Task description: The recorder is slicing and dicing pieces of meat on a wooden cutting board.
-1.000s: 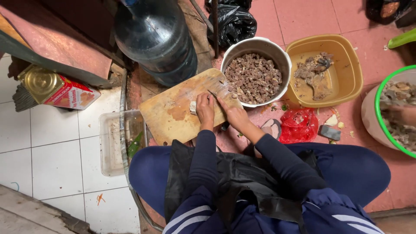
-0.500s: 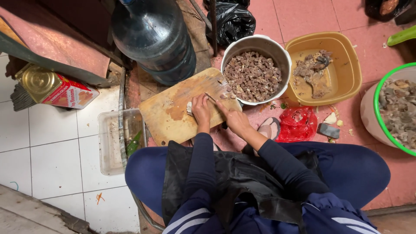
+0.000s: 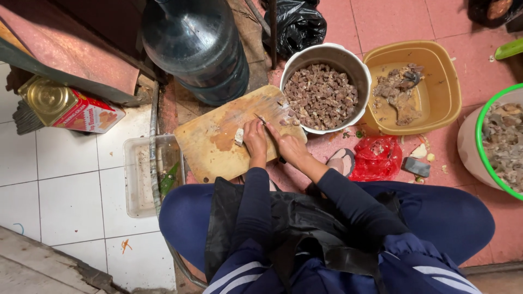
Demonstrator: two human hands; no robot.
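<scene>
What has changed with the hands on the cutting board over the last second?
Very little. The left hand slid slightly along the cutting board while pinning the pale piece of food; the right hand kept the knife beside it. The metal pot, yellow basin and water jug stayed put.

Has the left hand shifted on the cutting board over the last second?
No. The left hand sits at the same spot on the cutting board, beside the metal pot.

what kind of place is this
Probably a floor-level food prep spot in a home or back kitchen: tiled floor, a wooden cutting board under the left hand and right hand, a metal pot of chopped meat, and a big water jug.
</scene>
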